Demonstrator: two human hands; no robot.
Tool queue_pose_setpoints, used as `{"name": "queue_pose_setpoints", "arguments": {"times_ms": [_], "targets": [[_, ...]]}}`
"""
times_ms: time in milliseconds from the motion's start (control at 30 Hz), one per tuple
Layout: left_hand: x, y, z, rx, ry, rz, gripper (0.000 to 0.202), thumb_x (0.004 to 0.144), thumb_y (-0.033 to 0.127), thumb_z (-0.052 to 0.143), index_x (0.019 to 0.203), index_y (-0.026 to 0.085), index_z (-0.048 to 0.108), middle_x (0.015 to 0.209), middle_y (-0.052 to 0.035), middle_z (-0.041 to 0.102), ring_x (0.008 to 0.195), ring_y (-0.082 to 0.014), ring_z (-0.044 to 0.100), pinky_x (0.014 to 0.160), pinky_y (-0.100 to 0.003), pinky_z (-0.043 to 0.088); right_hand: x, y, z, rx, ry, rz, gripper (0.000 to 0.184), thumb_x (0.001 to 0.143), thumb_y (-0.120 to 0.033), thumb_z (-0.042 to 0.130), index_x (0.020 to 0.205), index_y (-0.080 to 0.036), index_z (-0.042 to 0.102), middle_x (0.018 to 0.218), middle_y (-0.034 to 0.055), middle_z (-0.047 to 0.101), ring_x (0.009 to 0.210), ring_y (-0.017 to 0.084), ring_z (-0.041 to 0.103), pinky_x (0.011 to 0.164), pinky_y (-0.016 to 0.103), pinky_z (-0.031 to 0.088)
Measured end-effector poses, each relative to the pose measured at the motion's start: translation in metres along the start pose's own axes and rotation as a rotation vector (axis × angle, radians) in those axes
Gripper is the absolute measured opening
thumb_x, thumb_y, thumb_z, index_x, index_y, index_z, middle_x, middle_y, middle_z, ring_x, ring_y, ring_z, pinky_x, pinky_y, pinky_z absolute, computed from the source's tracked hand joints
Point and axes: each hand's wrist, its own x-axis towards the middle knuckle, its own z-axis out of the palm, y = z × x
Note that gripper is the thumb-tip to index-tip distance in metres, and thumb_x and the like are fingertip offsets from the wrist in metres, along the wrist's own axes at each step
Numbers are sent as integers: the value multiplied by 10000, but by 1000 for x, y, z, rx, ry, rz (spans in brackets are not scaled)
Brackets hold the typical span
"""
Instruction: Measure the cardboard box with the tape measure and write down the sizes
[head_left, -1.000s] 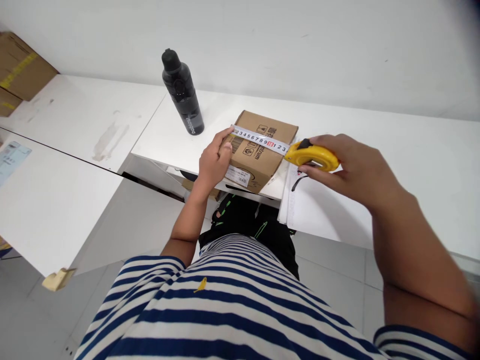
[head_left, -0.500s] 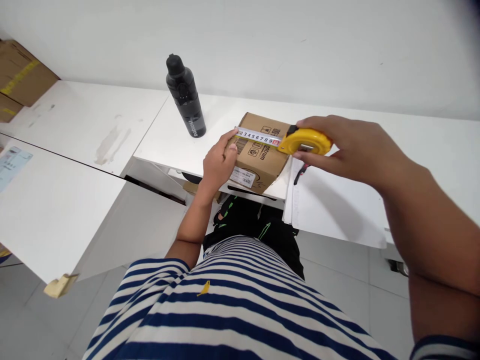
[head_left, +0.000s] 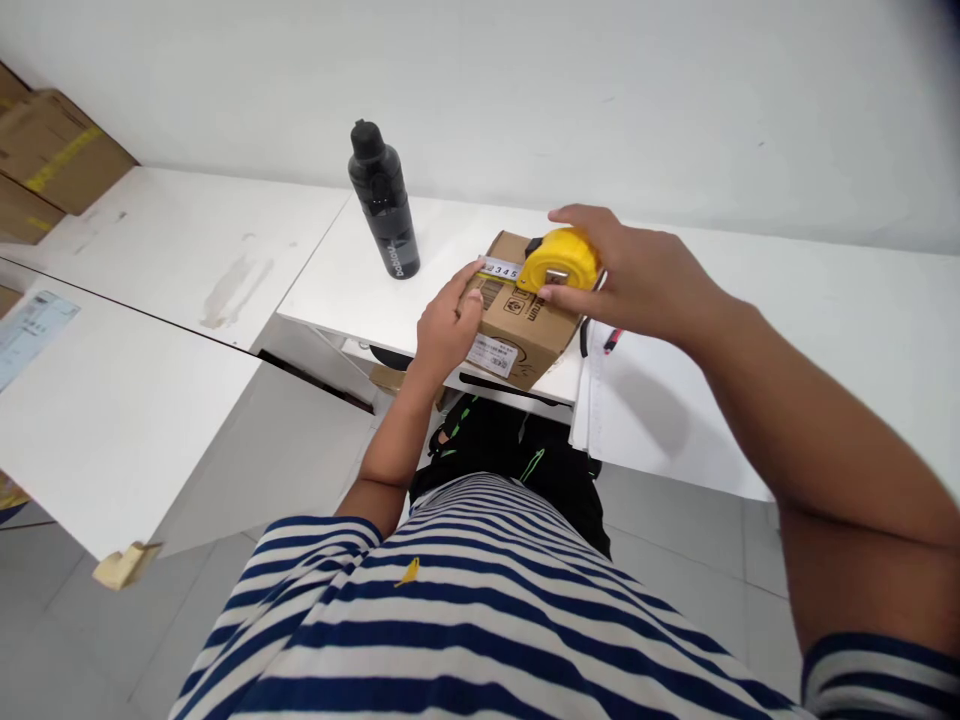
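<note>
A small brown cardboard box (head_left: pixel 547 325), printed and with a white label on its near side, sits on the white table. My left hand (head_left: pixel 448 322) is closed at its left edge, index fingertip on the end of the tape measure's blade and thumb against the box. The short stretch of blade (head_left: pixel 501 268) lies across the top of the box, showing numbers up to about 5. My right hand (head_left: pixel 634 270) is closed around the yellow tape measure (head_left: pixel 561 262), which is over the box's top. Part of the case is hidden behind my fingers.
A dark water bottle (head_left: pixel 386 205) stands behind the box to the left. White papers (head_left: pixel 660 400) lie at the right, with a red and black pen (head_left: pixel 613 341) on them. Cardboard boxes (head_left: pixel 64 150) are stacked far left. A white wall rises behind the table.
My right hand has moved left with the tape measure, and the blade outside its case is shorter, from about 10 down to 5. My left hand stays at the box's left edge.
</note>
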Motion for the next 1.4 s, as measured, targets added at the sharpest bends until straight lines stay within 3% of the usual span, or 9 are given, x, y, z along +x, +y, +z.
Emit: {"name": "queue_pose_setpoints", "arguments": {"times_ms": [400, 567, 700, 800, 900, 1000, 1133, 1267, 1400], "targets": [[1, -13, 7, -81, -4, -18, 602, 1077, 579, 418, 1614, 308, 418, 1590, -100, 589, 1461, -264, 582, 1215, -448, 483, 63, -6, 24, 127, 53, -118, 577, 838, -543, 785, 1355, -344, 622, 1170, 81, 784, 1049, 401, 707, 868, 520, 530], [0, -8, 3, 39, 133, 72, 572, 1080, 617, 400, 1533, 294, 533, 1559, -112, 609, 1465, -258, 573, 1214, -447, 476, 17, 13, 3, 223, 302, -35, 572, 829, -495, 821, 1359, -392, 632, 1331, 65, 742, 1118, 403, 698, 961, 590, 558], [-29, 15, 6, 238, 367, 390, 499, 1091, 567, 418, 1437, 258, 602, 1540, -131, 606, 1478, -265, 547, 1234, -478, 441, -47, 40, 6, 420, 551, 90, 616, 810, -494, 846, 1385, -433, 635, 1425, 53, 677, 1099, 362, 715, 899, 564, 618], [-70, 42, 24, 113, 185, 661, 484, 1047, 575, 533, 1451, 312, 575, 1343, -81, 714, 1284, -235, 675, 1124, -444, 538, -104, 46, 31, 627, 579, 146, 545, 814, -600, 835, 1317, -456, 683, 1266, 56, 723, 980, 322, 736, 765, 505, 647], [-101, 67, 56, -297, -307, 410, 879, 889, 726, 704, 1612, 329, 401, 1571, -140, 575, 1400, -301, 619, 1131, -464, 551, -157, 28, 68, 686, 646, 184, 547, 893, -760, 657, 1334, -440, 690, 1150, 70, 739, 857, 286, 736, 669, 474, 643], [-111, 80, 92, -677, -654, -21, 910, 896, 794, 632, 1619, 304, 380, 1584, -162, 549, 1387, -301, 629, 1135, -459, 550, -191, 8, 101, 535, 795, 209, 627, 977, -789, 456, 1360, -348, 681, 1176, 124, 737, 930, 311, 765, 744, 490, 661], [-109, 74, 126, -926, -512, -401, 862, 838, 840, 661, 1465, 267, 520, 1383, -111, 670, 1206, -238, 706, 1053, -391, 582, -199, 30, 108, 549, 582, 185, 814, 985, -850, 229, 1404, -303, 662, 1144, 131, 765, 856, 272, 765, 712, 432, 632], [-92, 56, 133, -873, -451, -537, 900, 792, 815, 741, 1447, 248, 499, 1147, -57, 730, 952, -180, 732, 877, -339, 603, -159, 112, 76, 423, 182, 173, 1070, 932, -892, -8, 1138, -231, 808, 770, 108, 742, 616, 240, 656, 620, 412, 542], [-51, 44, 130, -672, -690, -373, 882, 835, 657, 798, 1530, 235, 455, 938, -15, 725, 841, -180, 709, 843, -331, 578, -96, 186, 67, -151, 14, 342, 632, 1028, -621, 387, 1449, -239, 664, 1088, 174, 796, 847, 329, 720, 751, 459, 502]]}}
